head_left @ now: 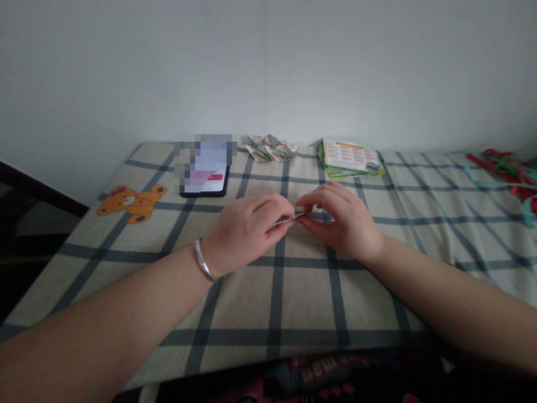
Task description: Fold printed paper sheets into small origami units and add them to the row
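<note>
Over the middle of the table, both hands pinch a thin piece of paper, seen nearly edge-on. My left hand, with a silver bangle on its wrist, has thumb and fingers closed on its left part. At the other end, my right hand grips it between thumb and fingertips. Most of the paper's surface is hidden by the fingers. Behind the hands lie several small folded printed papers. To their right is a stack of printed leaflets with green edges.
A phone with a lit, partly blurred screen lies at the back left. Beside it is an orange teddy bear figure on the checked tablecloth. Red, green and pale blue ribbon-like strips lie at the far right. A wall borders the table's back.
</note>
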{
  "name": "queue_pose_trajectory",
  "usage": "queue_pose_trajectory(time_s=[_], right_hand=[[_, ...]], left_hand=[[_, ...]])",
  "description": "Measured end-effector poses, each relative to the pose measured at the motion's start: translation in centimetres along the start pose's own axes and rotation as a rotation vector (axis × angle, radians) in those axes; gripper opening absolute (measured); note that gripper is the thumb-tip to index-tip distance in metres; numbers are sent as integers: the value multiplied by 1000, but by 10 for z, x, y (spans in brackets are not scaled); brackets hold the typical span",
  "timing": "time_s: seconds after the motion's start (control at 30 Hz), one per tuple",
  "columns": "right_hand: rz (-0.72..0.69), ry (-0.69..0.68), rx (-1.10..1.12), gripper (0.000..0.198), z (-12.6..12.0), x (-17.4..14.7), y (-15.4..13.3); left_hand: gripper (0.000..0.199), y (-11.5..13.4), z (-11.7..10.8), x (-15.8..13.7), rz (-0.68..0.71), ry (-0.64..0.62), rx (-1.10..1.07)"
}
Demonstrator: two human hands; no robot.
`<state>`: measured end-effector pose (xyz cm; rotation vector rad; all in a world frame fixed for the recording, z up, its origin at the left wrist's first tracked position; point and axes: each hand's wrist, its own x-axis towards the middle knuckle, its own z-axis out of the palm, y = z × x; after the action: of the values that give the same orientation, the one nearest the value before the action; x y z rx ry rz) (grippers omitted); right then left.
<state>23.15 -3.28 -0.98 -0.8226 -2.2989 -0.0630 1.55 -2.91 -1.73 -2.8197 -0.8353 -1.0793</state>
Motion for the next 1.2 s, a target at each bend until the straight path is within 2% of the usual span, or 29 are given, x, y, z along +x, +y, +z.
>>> queue_pose_trajectory(time_s=[0.1, 0.2, 0.47, 0.67, 1.0, 1.2], right_hand=[[-2, -32, 5, 5, 0, 0, 0], [46, -2, 20, 5, -1, 0, 1], [170, 23, 16, 8, -3, -3, 10], [144, -10, -53, 12, -2, -3, 8], [12, -53, -96, 2, -3, -1, 2], [6, -65, -92, 5, -3, -1, 0]], left_hand=[[7, 1, -1, 1, -39, -17, 20], [6, -1, -1, 2, -99, -33, 24], [3, -10, -1, 1, -196, 43, -34], [9, -6, -2, 0, -155, 46, -57], [8, -6, -2, 1, -91, 67, -45], [7, -5, -2, 3, -50, 66, -61]])
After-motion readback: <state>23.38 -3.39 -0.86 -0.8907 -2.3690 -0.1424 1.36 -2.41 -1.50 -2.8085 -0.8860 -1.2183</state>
